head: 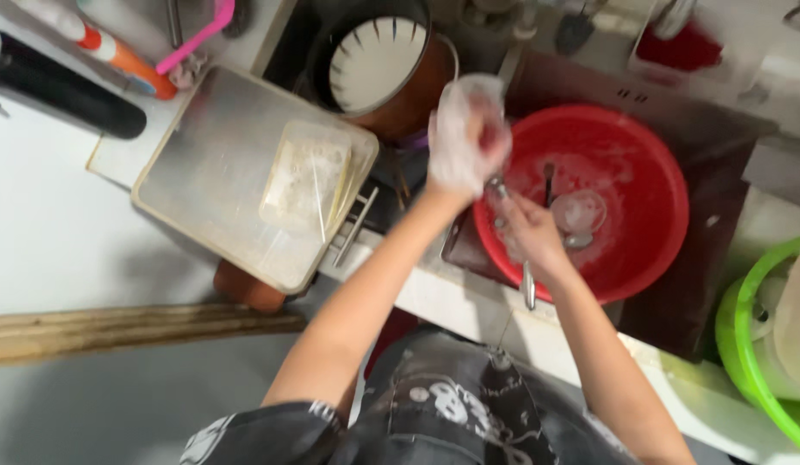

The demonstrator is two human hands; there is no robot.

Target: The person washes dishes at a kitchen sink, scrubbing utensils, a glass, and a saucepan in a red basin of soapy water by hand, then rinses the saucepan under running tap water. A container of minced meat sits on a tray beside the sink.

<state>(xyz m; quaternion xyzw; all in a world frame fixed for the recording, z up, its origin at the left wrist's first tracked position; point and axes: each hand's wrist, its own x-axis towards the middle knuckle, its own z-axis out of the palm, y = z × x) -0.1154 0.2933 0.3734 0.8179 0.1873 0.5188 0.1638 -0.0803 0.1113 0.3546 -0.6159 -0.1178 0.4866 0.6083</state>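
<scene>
Utensil (527,288) — a metal one, prob a spoon or similar, handle pointing back toward the person — sits in the right hand (529,234), over the near rim of the red basin (654,164) in the sink (719,129). Right fingers are closed round the shaft; the working end is up by the left hand (462,138), too blurred to tell its shape. Left hand is lathered white w/ foam & bunched round sth reddish, likely a scrub pad (489,131); fingers curled shut on it, touching the utensil's upper end.

To do this bit well, I'd judge: keep the grip firm low on the handle so the soapy metal doesn't slip, rub the pad along the whole length not just the tip, & hold it over the basin so suds drip in, not onto the table edge (469,301).

Pose: left forearm runs up from lower left, wrist bent, hand raised above the basin's left rim. Right forearm comes up from lower right, hand lower & nearer the body, knuckles up.

Round about: more cutlery (572,224) lies in the foamy water inside the basin; a metal tray (202,164) w/ a clear plastic box (307,176) on it sits left of the sink; a brown pot (400,77) holding a white plate stands behind; a green bucket (762,336) at far right.
</scene>
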